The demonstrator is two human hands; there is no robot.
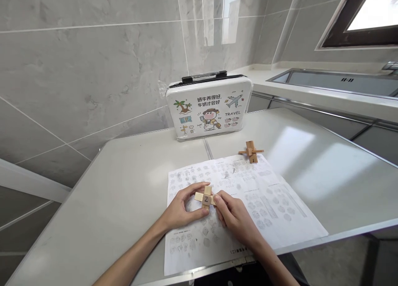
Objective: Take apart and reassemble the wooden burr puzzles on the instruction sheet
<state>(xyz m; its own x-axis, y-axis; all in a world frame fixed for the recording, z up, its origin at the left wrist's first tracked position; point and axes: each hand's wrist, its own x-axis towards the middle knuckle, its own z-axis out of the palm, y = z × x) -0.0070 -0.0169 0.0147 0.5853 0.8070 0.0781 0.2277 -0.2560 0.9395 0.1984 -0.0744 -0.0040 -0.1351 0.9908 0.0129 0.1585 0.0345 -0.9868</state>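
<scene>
Wooden cross (206, 199), pale and built of interlocked bars, is held above a printed sheet (280, 230), near the front edge of the surface (130, 169). A dark "2" is marked on the square end facing upward; short arms are seen projecting around it.

Left hand (183, 207): curled round the left side of the cross, the piece being gripped between forefinger at the far end and thumb at the near end. A gap is left between palm and wood.

Right hand (231, 213): closed on the right-hand arm of the same cross, which is pinched by the thumb from above; the fingers are folded beneath and partly hidden.

Second wooden cross (250, 152), browner in tone, is set down at the far right corner of the sheet, partly overlapping its edge, well apart from both hands. A small dark mark is borne on its near end.

The sheet is covered with rows of grey figures and small text, too faint to be read.

Behind, a white case (209, 107) is stood upright on the surface, wrapped in clear plastic and topped by a black handle (204, 76). Its front is printed with palm trees, a cartoon cow, an airplane and "TRAVEL".
</scene>
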